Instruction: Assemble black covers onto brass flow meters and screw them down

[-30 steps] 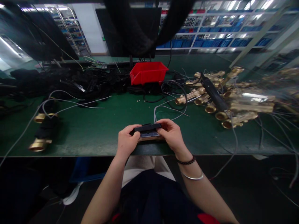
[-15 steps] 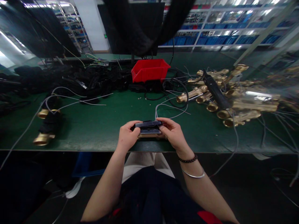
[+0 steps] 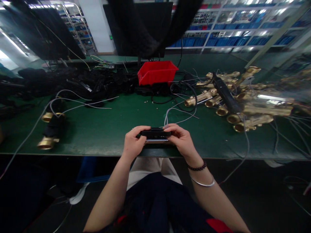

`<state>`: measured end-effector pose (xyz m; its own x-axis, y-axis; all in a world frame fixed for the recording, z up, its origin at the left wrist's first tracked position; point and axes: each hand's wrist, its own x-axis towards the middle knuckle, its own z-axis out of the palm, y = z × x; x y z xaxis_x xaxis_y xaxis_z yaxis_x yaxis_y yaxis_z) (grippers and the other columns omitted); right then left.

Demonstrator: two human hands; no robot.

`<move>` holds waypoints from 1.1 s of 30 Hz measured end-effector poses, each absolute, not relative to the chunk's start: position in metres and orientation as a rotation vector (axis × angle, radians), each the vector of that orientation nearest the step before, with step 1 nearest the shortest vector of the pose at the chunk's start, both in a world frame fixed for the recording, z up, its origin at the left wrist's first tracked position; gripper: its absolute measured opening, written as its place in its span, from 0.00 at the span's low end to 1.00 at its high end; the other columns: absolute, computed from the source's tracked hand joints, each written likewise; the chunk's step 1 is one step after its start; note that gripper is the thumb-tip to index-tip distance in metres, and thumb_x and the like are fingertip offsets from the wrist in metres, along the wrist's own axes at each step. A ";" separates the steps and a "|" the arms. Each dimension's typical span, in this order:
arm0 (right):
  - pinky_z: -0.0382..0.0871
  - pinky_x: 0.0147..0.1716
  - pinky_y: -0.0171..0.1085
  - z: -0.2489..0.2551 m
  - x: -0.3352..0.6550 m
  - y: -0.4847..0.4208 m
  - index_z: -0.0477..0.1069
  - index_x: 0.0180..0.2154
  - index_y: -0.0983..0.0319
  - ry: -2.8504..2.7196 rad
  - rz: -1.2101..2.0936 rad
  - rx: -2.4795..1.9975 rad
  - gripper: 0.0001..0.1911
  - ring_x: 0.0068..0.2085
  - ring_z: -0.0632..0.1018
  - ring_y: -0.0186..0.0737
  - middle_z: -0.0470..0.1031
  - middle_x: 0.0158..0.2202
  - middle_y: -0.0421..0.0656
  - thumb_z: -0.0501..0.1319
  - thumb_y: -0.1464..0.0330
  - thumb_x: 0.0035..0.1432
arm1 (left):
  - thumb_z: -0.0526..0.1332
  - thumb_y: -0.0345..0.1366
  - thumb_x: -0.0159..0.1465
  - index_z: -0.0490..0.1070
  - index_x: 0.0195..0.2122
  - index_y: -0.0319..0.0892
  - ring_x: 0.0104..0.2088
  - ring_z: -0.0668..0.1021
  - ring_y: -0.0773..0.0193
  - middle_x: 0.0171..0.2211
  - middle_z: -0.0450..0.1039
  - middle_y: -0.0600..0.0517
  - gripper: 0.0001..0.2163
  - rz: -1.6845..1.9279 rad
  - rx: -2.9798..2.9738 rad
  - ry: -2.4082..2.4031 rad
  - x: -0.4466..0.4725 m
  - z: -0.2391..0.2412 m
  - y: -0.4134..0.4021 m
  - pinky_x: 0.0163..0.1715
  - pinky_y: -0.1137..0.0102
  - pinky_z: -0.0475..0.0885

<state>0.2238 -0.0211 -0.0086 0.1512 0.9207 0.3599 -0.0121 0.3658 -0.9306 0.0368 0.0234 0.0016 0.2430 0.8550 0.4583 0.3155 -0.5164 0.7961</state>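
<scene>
A head-worn camera looks forward, down onto the bench [image 3: 104,129].

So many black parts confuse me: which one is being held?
The black part between the left hand and right hand, near the bench's edge; others, like those in the black heap, lie untouched.

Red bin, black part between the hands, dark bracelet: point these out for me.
Red bin [image 3: 159,78], head view: front wall.
Black part [image 3: 155,133], head view: middle of its visible face.
Dark bracelet [image 3: 197,168], head view: its beads.
</scene>
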 end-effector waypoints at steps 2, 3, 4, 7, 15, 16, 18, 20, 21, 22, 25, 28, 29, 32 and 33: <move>0.69 0.44 0.39 -0.008 0.223 -0.022 0.74 0.32 0.58 -1.286 0.811 -0.991 0.11 0.42 0.75 0.40 0.74 0.37 0.41 0.60 0.75 0.43 | 0.54 0.25 0.53 0.76 0.35 0.41 0.39 0.78 0.64 0.37 0.79 0.52 0.14 1.268 1.974 1.047 0.036 0.001 0.023 0.43 0.70 0.73; 0.69 0.44 0.39 -0.008 0.222 -0.022 0.74 0.32 0.59 -1.302 0.786 -1.012 0.11 0.42 0.75 0.40 0.74 0.37 0.41 0.60 0.75 0.43 | 0.54 0.25 0.53 0.76 0.35 0.42 0.39 0.78 0.64 0.37 0.79 0.52 0.14 1.274 1.982 1.041 0.036 0.000 0.022 0.43 0.69 0.73; 0.69 0.43 0.39 -0.008 0.220 -0.021 0.73 0.32 0.59 -1.305 0.763 -1.037 0.12 0.41 0.75 0.40 0.75 0.37 0.41 0.59 0.76 0.42 | 0.54 0.24 0.53 0.76 0.35 0.42 0.38 0.78 0.64 0.37 0.79 0.52 0.14 1.281 1.988 1.035 0.036 0.000 0.022 0.43 0.69 0.73; 0.70 0.39 0.38 -0.008 0.216 -0.020 0.72 0.30 0.60 -1.268 0.713 -1.108 0.10 0.38 0.76 0.40 0.75 0.33 0.41 0.58 0.75 0.41 | 0.54 0.24 0.53 0.76 0.35 0.42 0.38 0.79 0.64 0.36 0.79 0.52 0.14 1.300 2.001 1.023 0.036 -0.002 0.023 0.43 0.69 0.73; 0.69 0.37 0.37 -0.004 0.218 -0.020 0.73 0.29 0.60 -1.249 0.773 -1.117 0.09 0.36 0.76 0.40 0.76 0.32 0.41 0.60 0.74 0.40 | 0.54 0.26 0.53 0.76 0.35 0.42 0.37 0.79 0.63 0.36 0.79 0.52 0.14 1.268 1.994 1.062 0.036 0.003 0.019 0.43 0.68 0.73; 0.69 0.37 0.37 -0.004 0.219 -0.020 0.73 0.29 0.60 -1.249 0.792 -1.106 0.09 0.36 0.76 0.40 0.76 0.32 0.41 0.61 0.74 0.40 | 0.54 0.26 0.53 0.76 0.35 0.42 0.38 0.79 0.63 0.36 0.79 0.52 0.13 1.260 1.993 1.067 0.036 0.003 0.018 0.43 0.68 0.73; 0.70 0.36 0.37 -0.004 0.219 -0.020 0.73 0.29 0.60 -1.238 0.795 -1.110 0.09 0.36 0.76 0.40 0.76 0.31 0.41 0.61 0.74 0.40 | 0.54 0.26 0.53 0.76 0.35 0.42 0.38 0.78 0.63 0.36 0.79 0.52 0.13 1.253 1.991 1.074 0.036 0.004 0.017 0.43 0.68 0.73; 0.70 0.36 0.37 -0.004 0.217 -0.020 0.73 0.28 0.60 -1.225 0.759 -1.130 0.08 0.35 0.76 0.40 0.76 0.31 0.41 0.61 0.74 0.40 | 0.54 0.26 0.53 0.77 0.35 0.42 0.38 0.78 0.63 0.36 0.79 0.52 0.13 1.254 1.987 1.087 0.036 0.004 0.017 0.43 0.68 0.73; 0.70 0.35 0.37 -0.004 0.217 -0.020 0.73 0.28 0.60 -1.221 0.738 -1.137 0.08 0.35 0.76 0.41 0.76 0.31 0.41 0.60 0.74 0.40 | 0.54 0.26 0.53 0.76 0.35 0.42 0.38 0.78 0.63 0.36 0.79 0.52 0.13 1.253 1.984 1.095 0.036 0.005 0.017 0.43 0.68 0.73; 0.70 0.35 0.38 -0.004 0.215 -0.021 0.73 0.28 0.60 -1.219 0.720 -1.142 0.08 0.35 0.76 0.41 0.76 0.30 0.41 0.60 0.74 0.40 | 0.55 0.26 0.53 0.76 0.35 0.42 0.38 0.78 0.63 0.36 0.79 0.52 0.13 1.247 1.981 1.102 0.036 0.005 0.017 0.43 0.68 0.73; 0.71 0.34 0.37 -0.005 0.212 -0.021 0.73 0.28 0.60 -1.228 0.664 -1.158 0.09 0.34 0.76 0.41 0.76 0.30 0.41 0.59 0.75 0.41 | 0.56 0.26 0.52 0.77 0.35 0.42 0.37 0.78 0.63 0.36 0.79 0.51 0.13 1.229 1.975 1.113 0.037 0.007 0.017 0.43 0.68 0.73; 0.70 0.33 0.37 -0.005 0.210 -0.021 0.73 0.28 0.60 -1.244 0.599 -1.178 0.10 0.34 0.76 0.41 0.76 0.30 0.41 0.57 0.75 0.42 | 0.56 0.25 0.51 0.77 0.35 0.42 0.37 0.79 0.63 0.36 0.79 0.51 0.14 1.218 1.958 1.127 0.037 0.008 0.017 0.42 0.68 0.73; 0.70 0.33 0.37 -0.005 0.211 -0.021 0.73 0.29 0.60 -1.253 0.590 -1.171 0.10 0.34 0.76 0.41 0.76 0.30 0.41 0.57 0.75 0.42 | 0.56 0.25 0.50 0.77 0.35 0.42 0.37 0.79 0.63 0.36 0.79 0.52 0.14 1.223 1.948 1.128 0.037 0.008 0.017 0.42 0.68 0.73; 0.71 0.37 0.37 -0.003 0.216 -0.023 0.73 0.30 0.59 -1.323 0.622 -1.101 0.10 0.36 0.76 0.40 0.75 0.32 0.41 0.58 0.76 0.44 | 0.55 0.25 0.50 0.77 0.33 0.42 0.37 0.79 0.63 0.35 0.79 0.52 0.13 1.258 1.921 1.107 0.038 0.006 0.017 0.42 0.68 0.73; 0.71 0.39 0.38 -0.002 0.218 -0.024 0.74 0.32 0.59 -1.365 0.655 -1.072 0.11 0.39 0.76 0.40 0.75 0.34 0.42 0.59 0.76 0.45 | 0.55 0.25 0.50 0.77 0.33 0.41 0.37 0.79 0.63 0.35 0.79 0.51 0.13 1.273 1.915 1.094 0.038 0.005 0.017 0.42 0.68 0.73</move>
<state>0.2182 -0.0242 -0.0018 0.1468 0.8835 0.4448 0.2056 0.4126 -0.8874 0.0383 0.0173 0.0051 0.2057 0.8711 0.4460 0.3103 -0.4903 0.8144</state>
